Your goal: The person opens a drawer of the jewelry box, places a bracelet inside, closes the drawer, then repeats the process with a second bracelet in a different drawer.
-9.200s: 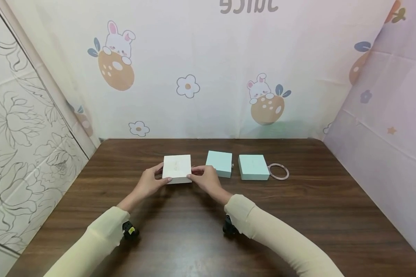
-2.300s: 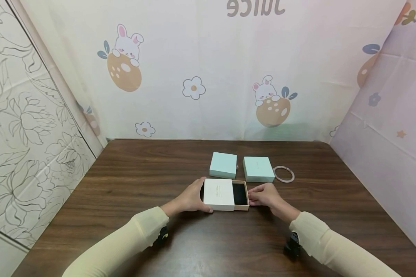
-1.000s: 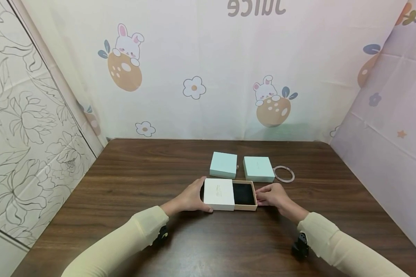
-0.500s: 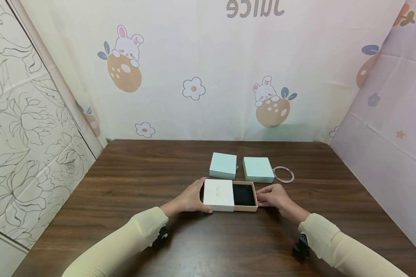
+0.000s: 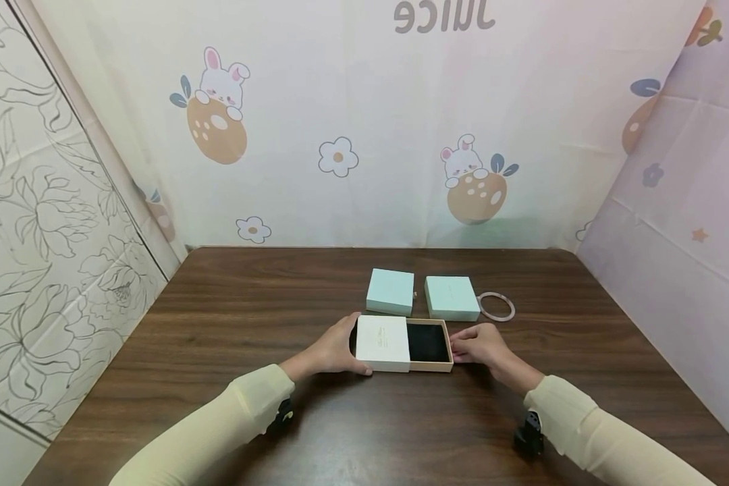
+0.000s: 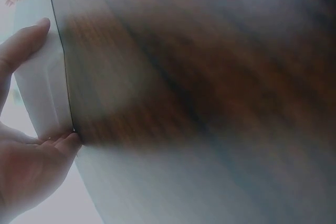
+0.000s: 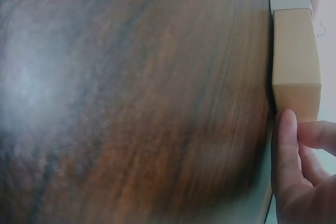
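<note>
A white drawer-style gift box lies on the table, its drawer (image 5: 428, 343) pulled partway out to the right. The drawer is tan-edged with a black lining, and nothing else shows in it. My left hand (image 5: 334, 347) grips the left end of the white sleeve (image 5: 383, 343), thumb on its near side; the left wrist view shows fingertips at the sleeve's end (image 6: 44, 77). At the drawer's outer end my right hand (image 5: 482, 347) pinches with thumb and fingers. In the right wrist view these fingers (image 7: 287, 140) meet right at the drawer's tan end; any pull tab between them is hidden.
Behind the white box sit two mint-green boxes, one on the left (image 5: 391, 291) with a small tab on its right side, the other to its right (image 5: 452, 298). A pale ring-shaped bangle (image 5: 496, 306) lies beside the right one. A patterned curtain (image 5: 340, 101) hangs behind the table.
From 9.2 seconds ago the white box, then closed, has come right and nearer. Since 2.3 seconds ago the right hand has drawn the drawer further right; over the last second it barely moves.
</note>
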`<state>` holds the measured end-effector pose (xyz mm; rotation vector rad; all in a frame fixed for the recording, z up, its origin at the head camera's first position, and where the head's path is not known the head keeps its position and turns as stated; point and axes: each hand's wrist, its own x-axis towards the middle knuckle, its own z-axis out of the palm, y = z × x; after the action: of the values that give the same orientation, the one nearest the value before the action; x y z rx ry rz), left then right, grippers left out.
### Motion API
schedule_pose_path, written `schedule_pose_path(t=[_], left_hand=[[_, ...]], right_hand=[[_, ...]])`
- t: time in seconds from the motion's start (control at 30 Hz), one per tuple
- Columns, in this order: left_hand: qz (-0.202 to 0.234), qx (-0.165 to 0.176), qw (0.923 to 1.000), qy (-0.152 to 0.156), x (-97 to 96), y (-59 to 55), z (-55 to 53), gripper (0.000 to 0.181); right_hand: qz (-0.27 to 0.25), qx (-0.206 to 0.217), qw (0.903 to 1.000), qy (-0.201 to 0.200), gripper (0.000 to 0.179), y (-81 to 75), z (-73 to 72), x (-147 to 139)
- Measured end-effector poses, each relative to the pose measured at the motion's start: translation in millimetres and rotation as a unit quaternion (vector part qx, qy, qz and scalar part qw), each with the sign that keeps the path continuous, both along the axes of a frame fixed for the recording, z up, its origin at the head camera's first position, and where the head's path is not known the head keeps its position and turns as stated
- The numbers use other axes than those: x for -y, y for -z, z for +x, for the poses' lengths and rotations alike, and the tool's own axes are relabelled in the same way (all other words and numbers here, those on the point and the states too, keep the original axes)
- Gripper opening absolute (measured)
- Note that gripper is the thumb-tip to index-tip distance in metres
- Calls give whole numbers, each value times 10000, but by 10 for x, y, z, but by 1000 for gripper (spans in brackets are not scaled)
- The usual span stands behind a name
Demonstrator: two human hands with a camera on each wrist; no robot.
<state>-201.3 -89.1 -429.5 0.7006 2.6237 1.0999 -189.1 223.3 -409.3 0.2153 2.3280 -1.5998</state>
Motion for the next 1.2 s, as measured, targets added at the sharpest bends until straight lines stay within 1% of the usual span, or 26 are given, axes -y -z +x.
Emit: schedule_pose_path(t=[0.27, 0.67, 0.97, 1.1, 1.2], left_hand=[[-22, 29, 10000, 7, -1, 6, 2, 110], [-10, 96, 10000, -9, -2, -1, 21, 110], [-50, 50, 10000, -9, -3, 9, -5, 110], [-50, 30, 10000, 3, -4, 17, -12, 109], [-47, 5, 10000, 5, -4, 21, -13, 109]], right_hand=[[-22, -24, 10000, -1, 27, -5, 16, -17], [76, 11, 10000, 17, 27, -10, 11, -38], [145, -19, 9999, 65, 26, -6, 22, -61], [60, -63, 10000, 31, 28, 3, 24, -91], [-182, -88, 9998, -15, 29, 9, 23, -142]])
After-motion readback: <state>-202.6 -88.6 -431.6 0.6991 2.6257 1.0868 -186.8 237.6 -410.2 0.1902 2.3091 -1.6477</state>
